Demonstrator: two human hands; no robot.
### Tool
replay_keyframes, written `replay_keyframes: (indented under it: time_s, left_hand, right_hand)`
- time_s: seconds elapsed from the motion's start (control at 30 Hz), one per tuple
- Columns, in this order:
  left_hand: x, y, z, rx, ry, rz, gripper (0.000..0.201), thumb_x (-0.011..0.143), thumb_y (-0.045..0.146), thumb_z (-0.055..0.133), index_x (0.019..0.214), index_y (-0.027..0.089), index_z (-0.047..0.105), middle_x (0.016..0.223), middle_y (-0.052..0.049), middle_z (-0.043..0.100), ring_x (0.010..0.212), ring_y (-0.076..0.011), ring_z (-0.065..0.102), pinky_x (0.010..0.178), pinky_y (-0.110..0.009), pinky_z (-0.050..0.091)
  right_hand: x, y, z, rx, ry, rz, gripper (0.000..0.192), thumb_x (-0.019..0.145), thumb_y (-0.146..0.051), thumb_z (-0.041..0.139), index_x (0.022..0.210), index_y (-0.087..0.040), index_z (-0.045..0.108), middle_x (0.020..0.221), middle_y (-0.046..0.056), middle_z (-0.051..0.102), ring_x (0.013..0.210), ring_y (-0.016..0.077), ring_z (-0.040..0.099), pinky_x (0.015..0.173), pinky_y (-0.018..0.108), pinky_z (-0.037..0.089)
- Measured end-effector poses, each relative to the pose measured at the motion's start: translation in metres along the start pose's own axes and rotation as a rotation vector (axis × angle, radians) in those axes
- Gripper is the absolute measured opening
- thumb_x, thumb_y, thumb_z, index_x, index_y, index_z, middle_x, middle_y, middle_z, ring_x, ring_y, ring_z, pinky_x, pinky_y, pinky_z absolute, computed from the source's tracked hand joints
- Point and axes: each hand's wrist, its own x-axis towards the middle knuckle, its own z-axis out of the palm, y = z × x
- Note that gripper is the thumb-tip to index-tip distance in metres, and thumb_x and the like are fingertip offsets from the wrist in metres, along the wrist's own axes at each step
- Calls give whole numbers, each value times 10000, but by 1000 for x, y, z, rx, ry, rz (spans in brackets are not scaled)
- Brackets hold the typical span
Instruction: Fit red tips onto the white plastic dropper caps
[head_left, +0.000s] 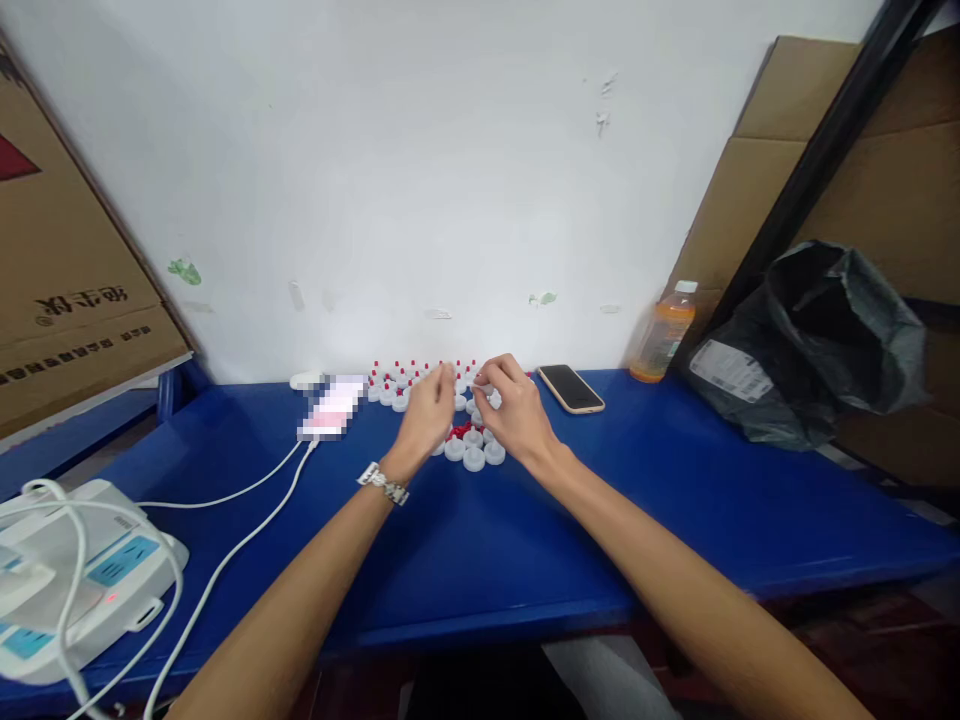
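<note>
Both hands are working over white caps [474, 456] clustered at the blue table's [480, 540] rear edge. Left hand [427, 412] and right hand [516, 408] are pinching; contents too small to tell.

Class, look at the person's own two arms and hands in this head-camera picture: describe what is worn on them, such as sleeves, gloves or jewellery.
Both forearms are bare, with no sleeves in view and no gloves. The left hand has a silver-coloured metal wristwatch with a link band on its wrist. The right hand and its wrist carry nothing; no rings can be made out on either hand.
</note>
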Motion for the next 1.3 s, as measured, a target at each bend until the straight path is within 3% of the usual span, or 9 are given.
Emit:
replay_keyframes:
  time_s: [0.1,0.2,0.3,0.5,0.63,0.87,0.97,1.1,1.3]
  left_hand:
    - [1,-9,-11,36,21,-28,454,1026,472,270,706,201,442,633,16,450,614,-148,448,604,-295,352]
    - [-3,-25,-15,211,-243,226,412,1019,446,346,847,189,619,846,-41,593,845,-196,537,817,-350,415]
    - [-5,-34,-14,368,-364,323,379,1009,452,387,1075,227,685,1032,-73,616,994,-241,522,913,-406,405]
    - [-1,-37,-27,350,-311,287,434,1024,454,337,1058,217,700,946,-68,625,943,-227,545,900,-392,424]
    - [-5,-45,-41,312,-275,213,399,1006,446,382,986,203,698,928,-68,630,938,-227,561,883,-379,439]
    - [-9,-63,-51,375,-319,113,322,973,372,425,933,194,691,923,-74,663,901,-229,595,809,-352,448]
    - [-9,-66,-53,462,-326,42,279,952,344,453,917,198,688,918,-78,683,891,-239,618,765,-342,442]
    - [-11,-64,-54,529,-281,-20,253,949,315,453,906,199,674,921,-86,694,860,-238,635,716,-328,437]
    - [-16,-56,-49,548,-274,-27,246,955,290,456,912,197,681,942,-90,693,873,-227,642,759,-320,462]
  right_hand:
    - [-1,12,-5,-3,89,87,122,855,-168,528,902,-205,635,1024,73,614,879,197,619,838,349,501]
    - [-2,25,-4,139,108,228,118,838,-226,576,922,-207,657,992,51,669,849,188,637,805,335,517]
    - [-4,33,0,251,7,303,145,840,-284,594,941,-210,668,982,42,716,865,189,663,794,329,527]
    - [11,40,10,264,-88,280,117,849,-291,594,927,-217,641,979,34,734,946,195,682,796,320,526]
    - [38,44,37,31,-202,204,104,830,-276,624,883,-205,679,1012,60,707,1000,206,646,871,332,492]
    - [65,48,82,-351,-573,176,147,826,-252,603,870,-211,737,920,42,744,935,212,647,915,349,393]
    - [64,51,84,-381,-605,192,115,786,-250,633,792,-204,738,855,48,749,927,241,643,946,403,339]
    - [67,51,87,-407,-578,214,211,839,-353,587,890,-222,745,915,67,749,1010,268,613,946,420,307]
    - [80,40,114,-460,-617,216,218,831,-370,613,901,-214,750,923,92,745,1023,277,608,947,423,286]
